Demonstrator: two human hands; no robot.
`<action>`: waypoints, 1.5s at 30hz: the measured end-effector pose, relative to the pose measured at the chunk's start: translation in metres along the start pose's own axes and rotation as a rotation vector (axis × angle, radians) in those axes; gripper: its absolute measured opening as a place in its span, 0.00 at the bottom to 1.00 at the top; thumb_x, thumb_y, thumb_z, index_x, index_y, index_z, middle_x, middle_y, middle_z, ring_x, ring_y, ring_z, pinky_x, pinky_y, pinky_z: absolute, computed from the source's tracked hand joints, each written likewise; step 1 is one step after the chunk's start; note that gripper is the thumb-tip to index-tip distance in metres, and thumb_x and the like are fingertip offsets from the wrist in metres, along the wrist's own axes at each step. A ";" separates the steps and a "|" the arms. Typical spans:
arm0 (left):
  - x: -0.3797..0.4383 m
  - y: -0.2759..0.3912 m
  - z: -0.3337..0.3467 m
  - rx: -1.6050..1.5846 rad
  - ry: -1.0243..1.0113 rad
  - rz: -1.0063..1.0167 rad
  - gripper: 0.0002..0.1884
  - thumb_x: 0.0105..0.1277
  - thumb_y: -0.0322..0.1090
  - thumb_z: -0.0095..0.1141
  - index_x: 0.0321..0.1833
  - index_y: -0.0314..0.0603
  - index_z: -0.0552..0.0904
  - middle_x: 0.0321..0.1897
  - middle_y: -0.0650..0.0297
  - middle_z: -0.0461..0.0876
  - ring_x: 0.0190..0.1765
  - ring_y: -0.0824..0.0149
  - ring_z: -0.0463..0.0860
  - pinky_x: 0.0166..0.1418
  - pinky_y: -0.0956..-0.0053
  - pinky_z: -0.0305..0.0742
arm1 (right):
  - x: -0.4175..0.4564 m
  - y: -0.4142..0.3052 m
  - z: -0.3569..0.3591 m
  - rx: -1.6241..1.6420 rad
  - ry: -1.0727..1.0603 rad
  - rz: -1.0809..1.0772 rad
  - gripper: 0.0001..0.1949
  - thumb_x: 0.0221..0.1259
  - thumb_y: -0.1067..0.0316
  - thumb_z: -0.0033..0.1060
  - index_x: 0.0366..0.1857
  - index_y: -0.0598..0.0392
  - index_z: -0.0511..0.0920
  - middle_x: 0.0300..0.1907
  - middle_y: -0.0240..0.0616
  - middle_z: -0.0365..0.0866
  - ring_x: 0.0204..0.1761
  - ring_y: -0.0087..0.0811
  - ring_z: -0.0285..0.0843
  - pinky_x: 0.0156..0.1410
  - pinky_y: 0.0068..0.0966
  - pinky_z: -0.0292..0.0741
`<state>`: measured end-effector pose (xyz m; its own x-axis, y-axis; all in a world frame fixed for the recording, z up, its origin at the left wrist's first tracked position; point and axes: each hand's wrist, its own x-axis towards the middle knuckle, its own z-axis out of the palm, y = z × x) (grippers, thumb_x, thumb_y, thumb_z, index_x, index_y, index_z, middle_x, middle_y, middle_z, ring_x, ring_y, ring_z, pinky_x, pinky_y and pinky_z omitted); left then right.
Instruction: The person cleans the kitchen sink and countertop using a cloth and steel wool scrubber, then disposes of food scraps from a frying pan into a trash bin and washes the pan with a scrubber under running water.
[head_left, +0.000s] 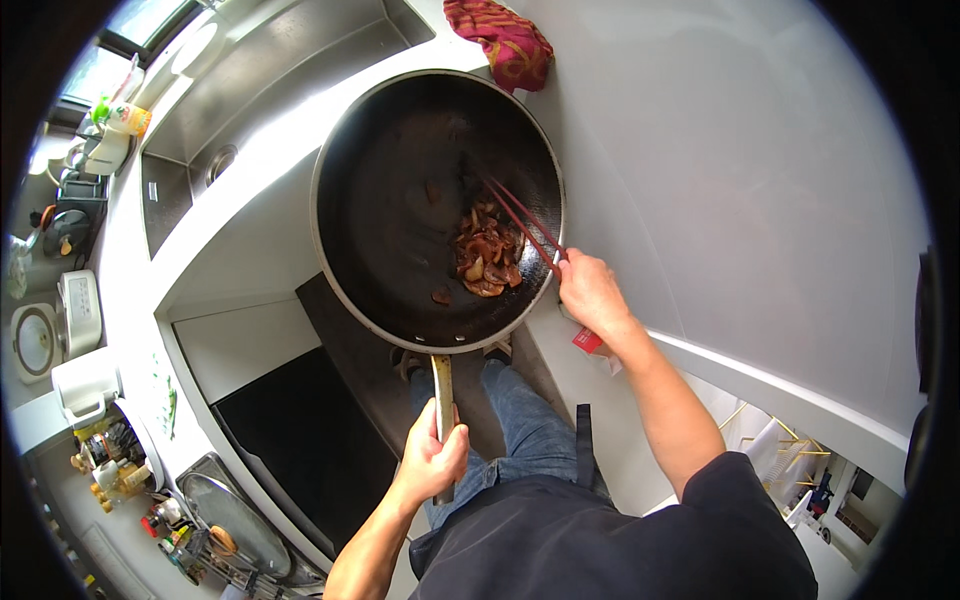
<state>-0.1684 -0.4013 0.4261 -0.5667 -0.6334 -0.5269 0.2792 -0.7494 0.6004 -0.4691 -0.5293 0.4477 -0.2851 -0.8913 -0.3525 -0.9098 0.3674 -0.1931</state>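
A large dark frying pan (382, 195) is held up before me, its handle pointing towards my body. My left hand (433, 457) grips the pan's handle (443, 382). In my right hand (590, 289) is a pair of reddish-brown chopsticks (525, 220), whose tips reach down into the pan. Browned, glossy sliced food (487, 255) lies heaped in the pan's right half, below and beside the chopstick tips. Two small loose pieces rest apart from the heap. What the food is cannot be told for sure.
A steel sink (277, 82) is set in the white counter (247, 180) at the upper left. A red patterned cloth (517, 45) lies beyond the pan. A white rice cooker (41, 337), seasoning jars (120, 472) and a round glass lid (240, 517) stand along the left. A white wall (765, 187) borders the right.
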 end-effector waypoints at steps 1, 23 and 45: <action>0.000 0.000 0.003 0.039 0.013 0.013 0.07 0.79 0.29 0.53 0.48 0.45 0.67 0.20 0.71 0.70 0.16 0.77 0.70 0.20 0.78 0.68 | -0.003 -0.002 0.005 0.146 -0.057 0.080 0.14 0.78 0.63 0.46 0.44 0.65 0.79 0.37 0.64 0.86 0.43 0.66 0.85 0.52 0.56 0.80; 0.005 0.007 0.030 0.856 0.304 0.354 0.10 0.71 0.22 0.56 0.50 0.36 0.71 0.20 0.52 0.75 0.23 0.50 0.80 0.29 0.61 0.74 | -0.086 -0.059 0.008 0.806 -0.141 -0.065 0.08 0.80 0.67 0.45 0.50 0.59 0.73 0.27 0.34 0.78 0.29 0.29 0.78 0.36 0.31 0.75; 0.022 -0.008 0.024 0.983 0.363 0.416 0.09 0.73 0.23 0.55 0.51 0.34 0.71 0.21 0.51 0.79 0.24 0.49 0.84 0.29 0.63 0.77 | -0.125 0.007 0.058 0.382 -0.015 -0.209 0.14 0.75 0.67 0.50 0.58 0.61 0.73 0.43 0.65 0.85 0.46 0.67 0.83 0.50 0.56 0.79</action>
<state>-0.2016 -0.4045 0.4239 -0.2685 -0.9371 -0.2231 -0.4283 -0.0913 0.8990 -0.4221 -0.3997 0.4375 -0.0993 -0.9540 -0.2829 -0.7700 0.2537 -0.5854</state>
